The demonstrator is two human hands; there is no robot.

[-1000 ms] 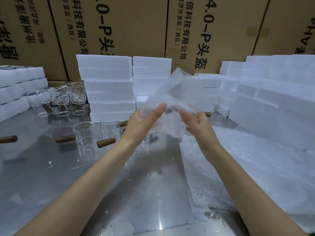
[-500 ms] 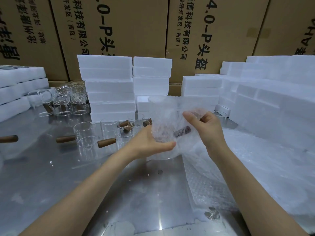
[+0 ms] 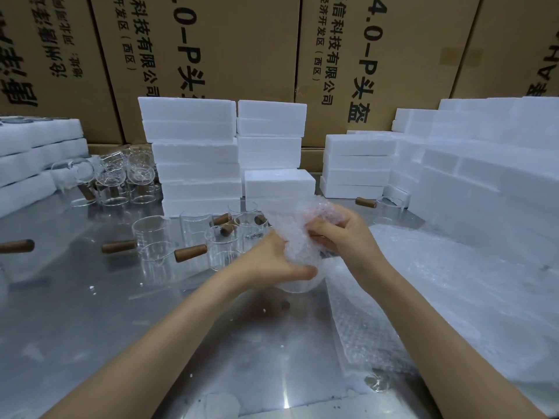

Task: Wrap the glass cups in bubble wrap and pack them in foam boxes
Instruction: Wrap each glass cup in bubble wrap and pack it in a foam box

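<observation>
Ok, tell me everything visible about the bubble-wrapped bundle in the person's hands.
The bundle is a crumpled, whitish, translucent mass of bubble wrap, held above the metal table. The left hand grips its lower near side with the thumb across the front; the right hand pinches its top right. A curved clear glass edge shows at the bottom, so a cup seems to be inside, mostly hidden. No handle can be made out.
</observation>
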